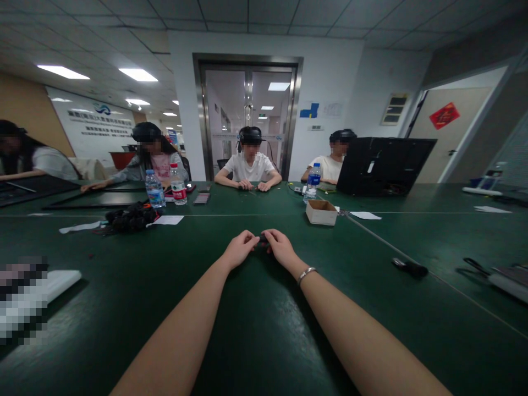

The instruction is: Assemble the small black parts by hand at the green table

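Note:
Between my two hands, just above or on the green table (247, 319), is a small dark object (262, 238) whose kind I cannot make out. My left hand (240, 248) pinches its left end with thumb and fingers. On the other end, my right hand (281, 247) is closed in a similar pinch, a silver bracelet (306, 274) around that wrist. My fingers cover most of the object. Ahead and to the right stands a small open cardboard box (320, 213), apart from both hands.
A bundle of black parts (131, 216) lies left, near water bottles (154, 190). At right are a black item with a shiny end (410, 268) and a large black panel (385, 165). Several people in black caps sit across the table, one person (248, 159) directly opposite.

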### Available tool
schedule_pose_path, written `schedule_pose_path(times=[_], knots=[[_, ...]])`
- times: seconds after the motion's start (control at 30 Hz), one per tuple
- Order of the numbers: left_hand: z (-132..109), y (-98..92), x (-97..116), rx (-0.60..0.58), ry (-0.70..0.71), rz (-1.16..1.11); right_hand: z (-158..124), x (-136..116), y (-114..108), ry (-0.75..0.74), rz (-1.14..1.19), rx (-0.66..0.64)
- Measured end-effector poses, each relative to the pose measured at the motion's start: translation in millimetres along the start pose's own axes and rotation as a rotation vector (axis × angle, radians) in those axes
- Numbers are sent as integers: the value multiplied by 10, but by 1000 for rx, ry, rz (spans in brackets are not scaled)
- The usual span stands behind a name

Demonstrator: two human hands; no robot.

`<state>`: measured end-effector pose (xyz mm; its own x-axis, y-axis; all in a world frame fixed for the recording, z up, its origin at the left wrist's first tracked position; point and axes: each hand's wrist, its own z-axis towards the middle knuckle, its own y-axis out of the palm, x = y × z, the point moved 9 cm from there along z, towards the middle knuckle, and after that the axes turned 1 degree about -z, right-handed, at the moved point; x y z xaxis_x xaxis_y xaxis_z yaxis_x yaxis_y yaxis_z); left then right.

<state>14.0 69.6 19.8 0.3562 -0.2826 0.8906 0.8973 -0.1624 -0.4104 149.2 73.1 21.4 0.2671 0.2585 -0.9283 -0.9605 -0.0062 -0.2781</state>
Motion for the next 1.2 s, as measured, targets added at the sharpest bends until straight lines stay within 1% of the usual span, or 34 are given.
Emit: schedule_pose_path(times=[0.2,0.37,0.53,0.7,0.9,0.97,1.07,1.2], knots=[[9,-2,-32,-1,-13,76,-17,-38,6,0,-18,3],[15,-7,-29,22,-7,-34,-26,-56,-9,-5,1,24],[10,-10,-18,9,-16,35,-20,-51,10,-4,-10,4],[5,-20,-51,31,-11,-52,-23,-61,-6,2,-9,14],[0,-21,-19,35,-2,8,-34,-73,-6,-8,-10,9],[-3,-29,-16,43,-21,15,-37,-82,-3,-7,-6,5],[-4,-28,-20,51,-34,-15,-39,-87,2,10,-3,0],[5,-20,-13,70,17,-84,-31,-85,-6,21,5,7]])
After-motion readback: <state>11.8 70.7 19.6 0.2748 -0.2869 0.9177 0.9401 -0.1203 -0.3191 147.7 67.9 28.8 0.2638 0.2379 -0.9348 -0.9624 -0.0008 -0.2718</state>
